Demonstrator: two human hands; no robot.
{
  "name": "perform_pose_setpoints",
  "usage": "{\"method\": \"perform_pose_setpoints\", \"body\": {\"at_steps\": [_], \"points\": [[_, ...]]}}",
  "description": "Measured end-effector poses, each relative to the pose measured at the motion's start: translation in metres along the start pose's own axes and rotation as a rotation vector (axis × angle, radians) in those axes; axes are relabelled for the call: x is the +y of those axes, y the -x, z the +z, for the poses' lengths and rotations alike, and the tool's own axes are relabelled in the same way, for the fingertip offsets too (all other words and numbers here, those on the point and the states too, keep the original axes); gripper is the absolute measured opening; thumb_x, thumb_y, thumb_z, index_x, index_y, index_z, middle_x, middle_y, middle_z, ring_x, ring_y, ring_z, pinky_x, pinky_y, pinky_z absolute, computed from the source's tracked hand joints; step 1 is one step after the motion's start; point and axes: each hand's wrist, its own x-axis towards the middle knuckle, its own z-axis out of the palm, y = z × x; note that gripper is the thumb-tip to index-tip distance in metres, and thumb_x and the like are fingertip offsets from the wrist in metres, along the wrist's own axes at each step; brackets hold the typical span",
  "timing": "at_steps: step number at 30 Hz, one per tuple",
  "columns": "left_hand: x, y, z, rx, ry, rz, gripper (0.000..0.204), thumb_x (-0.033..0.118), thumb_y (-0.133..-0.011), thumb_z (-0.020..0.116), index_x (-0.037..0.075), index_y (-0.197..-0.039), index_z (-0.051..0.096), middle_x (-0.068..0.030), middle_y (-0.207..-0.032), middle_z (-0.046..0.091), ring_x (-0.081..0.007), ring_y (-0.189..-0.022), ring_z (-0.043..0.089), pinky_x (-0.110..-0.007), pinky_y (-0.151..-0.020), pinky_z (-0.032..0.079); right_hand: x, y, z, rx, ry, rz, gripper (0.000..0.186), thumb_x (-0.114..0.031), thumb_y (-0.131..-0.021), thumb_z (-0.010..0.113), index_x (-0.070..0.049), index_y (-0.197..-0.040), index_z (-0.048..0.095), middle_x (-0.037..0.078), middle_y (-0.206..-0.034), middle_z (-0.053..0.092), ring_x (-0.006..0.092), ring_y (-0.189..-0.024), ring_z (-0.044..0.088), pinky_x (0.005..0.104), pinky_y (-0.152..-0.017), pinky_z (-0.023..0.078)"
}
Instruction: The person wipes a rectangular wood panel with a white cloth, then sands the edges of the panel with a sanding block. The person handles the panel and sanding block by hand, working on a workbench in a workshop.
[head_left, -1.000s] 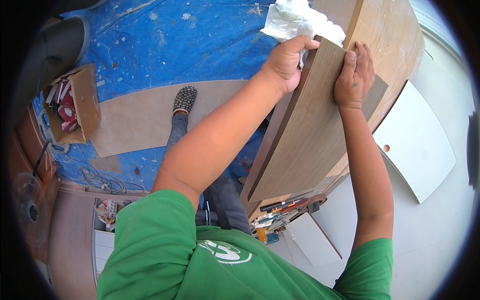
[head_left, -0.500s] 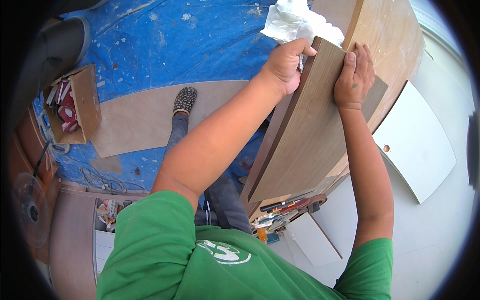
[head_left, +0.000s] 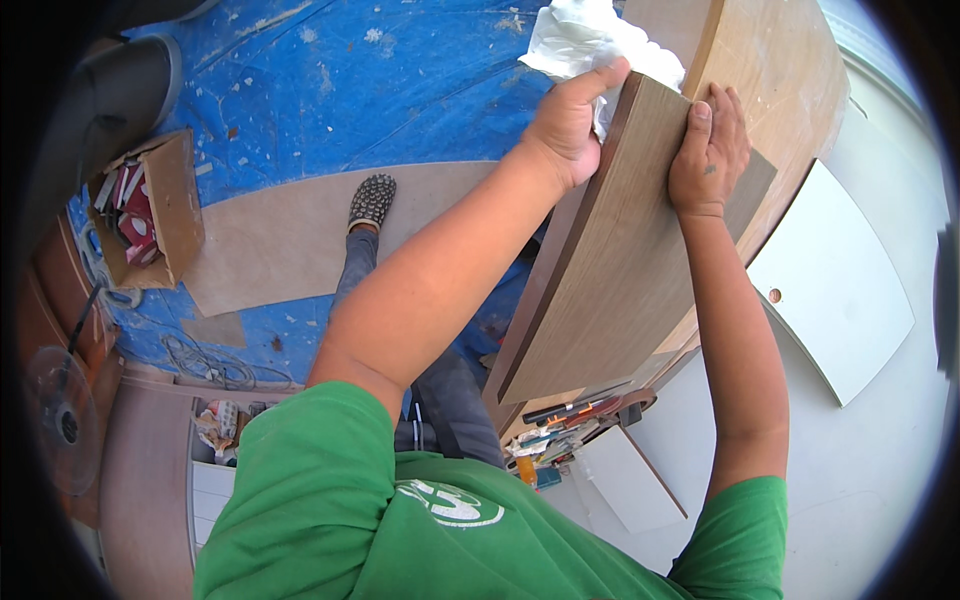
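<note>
Head view: we've got the wood-grain board slanting along the table's left side. Our left hand is half curled beside its dark edge band, thumb out near the crumpled white sheet; fingers hidden, so can't tell its grip. Right hand lies nearly flat on the face, gripping nothing. We'd press evenly there and guide the left thumb lightly along that edge.

Grey-brown panel on wooden worktable
</note>
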Motion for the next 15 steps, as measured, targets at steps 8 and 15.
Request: {"method": "perform_pose_setpoints", "body": {"at_steps": [8, 15], "points": [[0.014, 0.005, -0.022, 0.010, -0.232, 0.203, 0.073, 0.041, -0.085, 0.090, 0.012, -0.143, 0.056, -0.0012, -0.139, 0.062, -0.0187, -0.133, 0.054, -0.040, -0.115, 0.041, 0.002, 0.001, 0.002, 0.016, -0.015, -0.003, 0.061, -0.055, -0.108, 0.035, -0.015, -0.150, 0.054, 0.014, -0.162, 0.044, 0.0309, -0.154, 0.035, 0.0565, -0.127, 0.011], [0.033, 0.028, -0.030, -0.007, -0.278, 0.137, 0.077, 0.042, -0.084, 0.090, 0.011, -0.145, 0.055, -0.0034, -0.140, 0.062, -0.0199, -0.134, 0.054, -0.039, -0.114, 0.043, 0.002, 0.000, 0.003, 0.019, -0.020, 0.005, 0.060, -0.055, -0.108, 0.036, -0.015, -0.149, 0.055, 0.014, -0.161, 0.045, 0.0309, -0.154, 0.035, 0.0564, -0.127, 0.011]]}}
